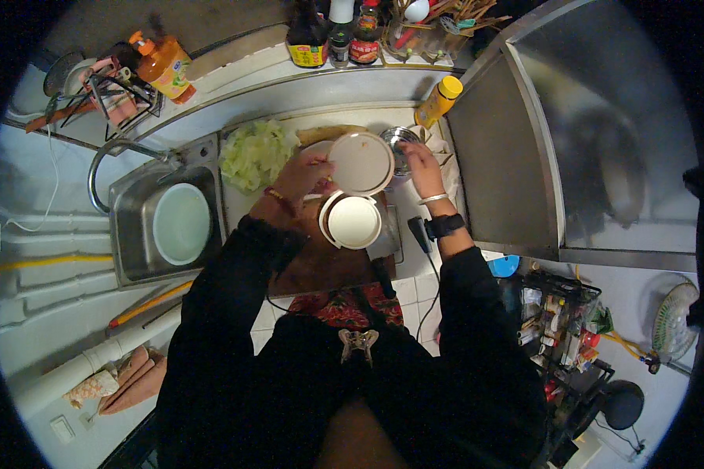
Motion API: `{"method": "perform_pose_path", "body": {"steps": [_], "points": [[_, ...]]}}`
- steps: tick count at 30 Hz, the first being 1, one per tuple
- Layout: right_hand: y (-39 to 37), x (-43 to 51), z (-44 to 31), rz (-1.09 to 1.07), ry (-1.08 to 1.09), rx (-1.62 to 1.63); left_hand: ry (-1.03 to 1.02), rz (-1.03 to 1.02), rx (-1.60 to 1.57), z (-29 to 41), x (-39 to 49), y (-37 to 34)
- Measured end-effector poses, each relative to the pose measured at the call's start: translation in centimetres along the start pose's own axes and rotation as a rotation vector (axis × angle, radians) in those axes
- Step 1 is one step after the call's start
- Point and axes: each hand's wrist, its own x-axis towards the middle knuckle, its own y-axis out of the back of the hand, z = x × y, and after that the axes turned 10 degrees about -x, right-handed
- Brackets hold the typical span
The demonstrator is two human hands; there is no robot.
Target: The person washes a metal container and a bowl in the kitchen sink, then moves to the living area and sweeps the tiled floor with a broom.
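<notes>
My left hand (306,177) has its fingers at the left edge of a round pale lid (361,164) and appears to hold it above the counter. Just below the lid, a white round tub (355,223) with a handle stands on a brown cutting board (311,267). My right hand (422,167) is beside a shiny round bowl (398,136), its fingers over the near rim; whether they grip it is unclear. A cleaver with a black handle (381,275) lies to the right of the tub. Torn green leaves (258,153) are heaped left of my left hand.
A steel sink (132,246) on the left holds a pale basin (182,224) under a faucet (97,176). A yellow-capped bottle (439,102) stands behind the bowl. Sauce bottles (340,35) line the back ledge. A steel panel (498,140) bounds the right side. A black cable (436,293) hangs near my right wrist.
</notes>
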Motion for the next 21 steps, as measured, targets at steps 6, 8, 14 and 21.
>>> {"method": "perform_pose_path", "body": {"steps": [6,8,14,21], "points": [[2.0,1.1,2.0,-0.076,-0.462,0.196,0.181,0.022,-0.134,-0.2,9.9,-5.3],[2.5,3.1,3.9,-0.014,-0.438,-0.078,0.148,0.081,-0.083,-0.2,12.7,-6.9],[1.4,4.9,7.7,-0.015,-0.392,-0.362,0.093,0.212,0.359,-0.6,16.0,-8.4],[1.5,3.9,6.0,-0.017,-0.465,-0.090,0.011,0.217,0.310,-1.8,15.9,-7.7]]}}
